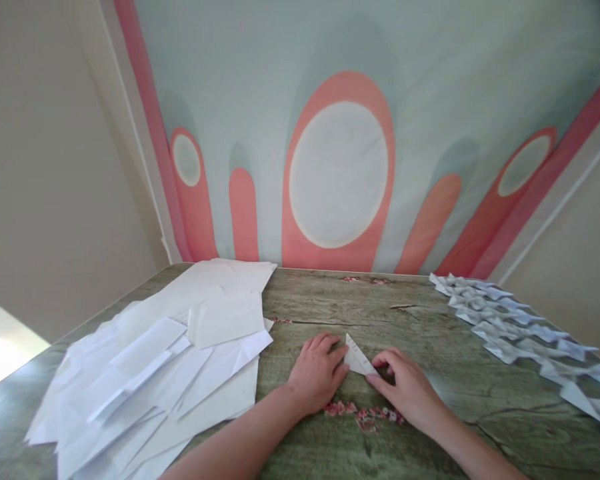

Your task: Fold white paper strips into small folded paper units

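Small folded paper [359,357], a white triangle, lies on the table [330,313] with one tip lifted. Left hand [316,373] curls its fingertips onto the paper's left side. Right hand [407,390] presses its fingertips on the right corner. Both hold it down. Left of the paper: a loose pile of flat sheets [155,360], unfolded. Right of it, well apart: a row of folded pieces [525,333]. I judge the work about midway: many pieces done, many sheets left, this one part-folded.
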{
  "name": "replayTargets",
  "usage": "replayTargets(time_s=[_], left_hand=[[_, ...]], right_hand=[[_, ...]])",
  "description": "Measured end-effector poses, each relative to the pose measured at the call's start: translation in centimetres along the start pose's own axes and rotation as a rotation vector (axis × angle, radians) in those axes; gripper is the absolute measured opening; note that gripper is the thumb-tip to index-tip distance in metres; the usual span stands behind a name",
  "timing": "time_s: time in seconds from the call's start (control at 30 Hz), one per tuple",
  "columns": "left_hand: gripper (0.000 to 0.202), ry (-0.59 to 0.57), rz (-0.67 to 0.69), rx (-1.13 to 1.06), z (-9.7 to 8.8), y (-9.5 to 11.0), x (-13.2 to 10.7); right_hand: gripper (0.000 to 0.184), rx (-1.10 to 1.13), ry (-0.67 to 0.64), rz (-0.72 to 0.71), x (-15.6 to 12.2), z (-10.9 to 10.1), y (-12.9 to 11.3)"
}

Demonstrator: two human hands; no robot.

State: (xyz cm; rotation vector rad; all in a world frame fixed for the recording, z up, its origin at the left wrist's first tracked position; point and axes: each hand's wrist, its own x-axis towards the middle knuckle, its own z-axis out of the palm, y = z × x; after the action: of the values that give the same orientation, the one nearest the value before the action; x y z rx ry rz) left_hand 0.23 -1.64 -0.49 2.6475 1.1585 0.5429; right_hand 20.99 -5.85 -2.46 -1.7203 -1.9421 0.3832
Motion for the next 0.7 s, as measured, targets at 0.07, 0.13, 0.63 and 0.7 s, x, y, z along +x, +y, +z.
replayTargets(time_s=[0.07,0.13,0.63,0.7], left_hand=[[0.033,0.009,0.002,-0.026,0.0,-0.1,0.0],[0.032,0.017,0.003,-0.074,0.1,-0.2,0.0],[0.022,0.15,-0.157,-0.769,0.6,-1.3,0.4],[0.027,0.137,-0.165,-0.816,0.5,-1.2,0.5]], right_hand=[[0.013,0.019,0.024,-0.004,0.1,0.2,0.2],[0.012,0.033,0.046,-0.01,0.0,0.4,0.3],[0.014,0.111,0.084,-0.054,-0.3,1.2,0.1],[0.015,0.146,0.066,-0.047,-0.3,1.2,0.0]])
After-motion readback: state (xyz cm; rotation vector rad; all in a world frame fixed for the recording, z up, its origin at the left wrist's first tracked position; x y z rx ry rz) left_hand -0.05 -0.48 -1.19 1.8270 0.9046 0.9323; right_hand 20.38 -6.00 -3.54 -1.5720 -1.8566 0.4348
